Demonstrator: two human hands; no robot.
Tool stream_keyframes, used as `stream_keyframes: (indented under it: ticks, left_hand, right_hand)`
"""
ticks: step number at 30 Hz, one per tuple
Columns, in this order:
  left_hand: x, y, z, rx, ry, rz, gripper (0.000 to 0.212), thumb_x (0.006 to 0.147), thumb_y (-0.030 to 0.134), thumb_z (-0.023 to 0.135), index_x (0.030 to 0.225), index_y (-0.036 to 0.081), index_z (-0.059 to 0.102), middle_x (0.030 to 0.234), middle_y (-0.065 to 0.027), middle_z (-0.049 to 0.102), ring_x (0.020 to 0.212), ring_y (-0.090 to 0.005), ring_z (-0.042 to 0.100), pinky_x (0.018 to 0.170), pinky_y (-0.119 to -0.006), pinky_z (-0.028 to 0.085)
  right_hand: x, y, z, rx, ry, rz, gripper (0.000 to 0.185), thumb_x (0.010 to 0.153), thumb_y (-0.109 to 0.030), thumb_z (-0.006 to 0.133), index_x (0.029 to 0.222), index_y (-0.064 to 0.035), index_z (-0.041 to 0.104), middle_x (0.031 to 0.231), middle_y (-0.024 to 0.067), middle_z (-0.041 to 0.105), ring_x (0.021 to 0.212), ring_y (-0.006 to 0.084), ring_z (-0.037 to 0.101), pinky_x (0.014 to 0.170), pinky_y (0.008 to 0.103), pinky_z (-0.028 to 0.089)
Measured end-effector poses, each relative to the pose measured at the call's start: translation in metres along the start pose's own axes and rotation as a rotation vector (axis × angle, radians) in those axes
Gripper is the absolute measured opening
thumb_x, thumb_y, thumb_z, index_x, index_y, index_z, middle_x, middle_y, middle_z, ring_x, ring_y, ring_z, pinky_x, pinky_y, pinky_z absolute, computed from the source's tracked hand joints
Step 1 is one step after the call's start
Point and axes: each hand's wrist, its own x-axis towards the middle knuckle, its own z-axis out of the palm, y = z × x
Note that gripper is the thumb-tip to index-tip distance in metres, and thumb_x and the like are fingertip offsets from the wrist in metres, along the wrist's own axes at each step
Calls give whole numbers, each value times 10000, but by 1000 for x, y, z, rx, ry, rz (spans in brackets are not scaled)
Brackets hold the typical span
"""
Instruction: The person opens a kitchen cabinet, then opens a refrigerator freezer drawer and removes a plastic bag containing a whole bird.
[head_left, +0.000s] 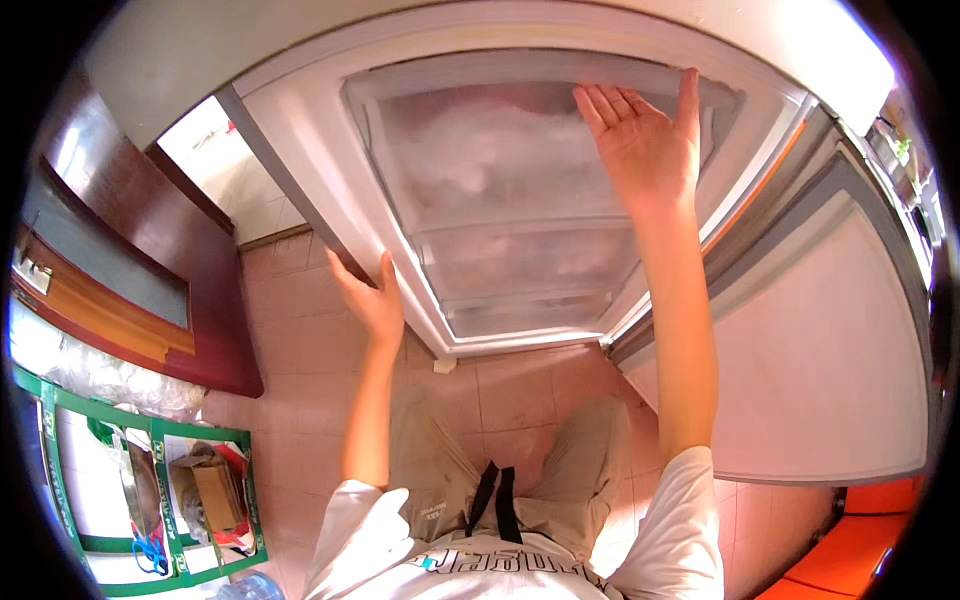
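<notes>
Before me stands a white freezer compartment (315, 135) with its door (817, 352) swung out to the right. Inside are stacked translucent plastic drawers; a cloudy, frosted front covers the large upper drawer (465, 157), with a smaller drawer (525, 262) below. My right hand (649, 146) is at the upper drawer's right part, palm towards me, fingers together and thumb apart. Whether its fingertips touch the drawer is unclear. My left hand (371, 300) is at the cabinet's left front edge, thumb and fingers spread around the corner, gripping nothing visibly.
A dark red wooden door (217, 300) with a glass pane stands left. Below it is a green-framed rack (157, 431) holding cardboard and bags. Pink tiles (292, 360) cover the floor. An orange object (840, 555) lies lower right, below the freezer door.
</notes>
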Motion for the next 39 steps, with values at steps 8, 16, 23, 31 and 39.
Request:
stream_keyframes:
  ticks: [8,16,23,31,39]
  left_hand:
    - [-1,5,9,26,89,3,718,827,187,598,1339,-69,166,1333,-257,286,1246,-345,297,1016,-399,252]
    - [-4,-59,30,298,298,221,591,875,243,530,1314,-50,266,1310,-235,338,1183,-335,382,980,-371,315]
    - [-19,-108,59,-125,405,-390,401,949,280,378,1180,-38,457,1140,-161,520,1015,-229,501,900,-303,387]
    - [-20,-136,51,-168,380,-440,397,947,293,372,1155,-31,470,1119,-154,528,1004,-222,504,893,-303,388]
    - [-7,-128,74,-194,388,-439,397,946,306,365,1131,-24,484,1098,-148,537,993,-216,507,886,-303,389]
  right_hand:
    - [10,4,23,-332,61,-186,632,766,-528,604,1019,32,454,758,95,459,768,207,526,896,470,433]
    - [-48,-8,6,-403,27,-132,183,863,-185,560,803,-14,535,691,73,537,729,191,583,824,439,490]
    - [-108,-19,22,-436,103,-168,86,874,-70,503,817,-42,561,821,55,604,834,172,603,826,447,492]
    - [-150,-22,21,-423,94,-239,111,892,-55,447,974,-8,506,925,88,589,890,185,595,784,442,530]
    - [-143,-18,-2,-501,155,-431,196,911,-117,449,1049,23,456,915,109,577,797,161,596,637,279,531]
